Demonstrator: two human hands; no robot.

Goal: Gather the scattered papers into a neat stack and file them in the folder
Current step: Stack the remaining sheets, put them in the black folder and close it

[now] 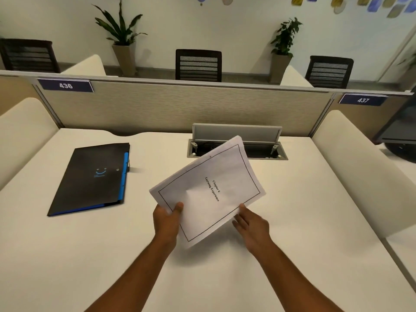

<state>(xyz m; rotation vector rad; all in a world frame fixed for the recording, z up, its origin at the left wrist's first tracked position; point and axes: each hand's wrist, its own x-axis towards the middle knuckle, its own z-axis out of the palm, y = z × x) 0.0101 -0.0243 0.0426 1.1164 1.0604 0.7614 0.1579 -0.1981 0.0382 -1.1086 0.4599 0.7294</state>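
The papers [209, 190] are seen as thin white matt sheets, lightly creased near the middle. The folder [90, 179] is shown in black, smooth material with a faint sheen, edged in blue plastic. The surface [292, 221] appears as a smooth, cream, matt laminate. The partition [180, 109] is covered in rough, woven beige cloth, framed in metal.

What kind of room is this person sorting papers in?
Most likely a shared office or study hall. Numbered seat signs, 436 and 437, sit on a fabric divider panel, the desk has a pop-up cable hatch, and mesh office chairs line the next row.
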